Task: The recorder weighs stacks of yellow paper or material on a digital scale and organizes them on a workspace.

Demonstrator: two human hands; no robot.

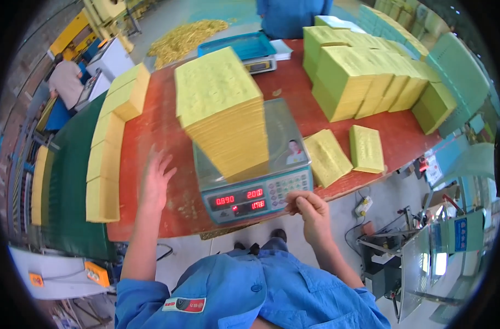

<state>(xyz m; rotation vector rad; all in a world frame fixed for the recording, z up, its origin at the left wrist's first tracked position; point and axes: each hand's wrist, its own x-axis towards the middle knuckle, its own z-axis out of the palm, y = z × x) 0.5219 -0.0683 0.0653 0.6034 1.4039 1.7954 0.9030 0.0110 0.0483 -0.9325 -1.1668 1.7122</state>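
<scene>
A tall stack of yellow paper sheets (228,126) stands on the platform of a digital counting scale (255,200) in front of me. Red digits glow on the scale's panel. To the left of the stack my left hand (158,178) is raised with its fingers spread, touching nothing; it looks slightly blurred. My right hand (310,213) is closed by the keypad at the scale's right front corner, thumb and fingers pinched together. Whatever may be between those fingers is too small to make out. Right of the scale lie two small bundles of yellow paper, one tilted (327,158) and one straighter (366,149).
Stacked yellow paper blocks (359,77) fill the back right of the red table (167,109); another row (104,164) lines its left edge. Behind stands a second scale with a blue tray (244,46). A person in blue (293,19) is beyond, another (66,82) far left.
</scene>
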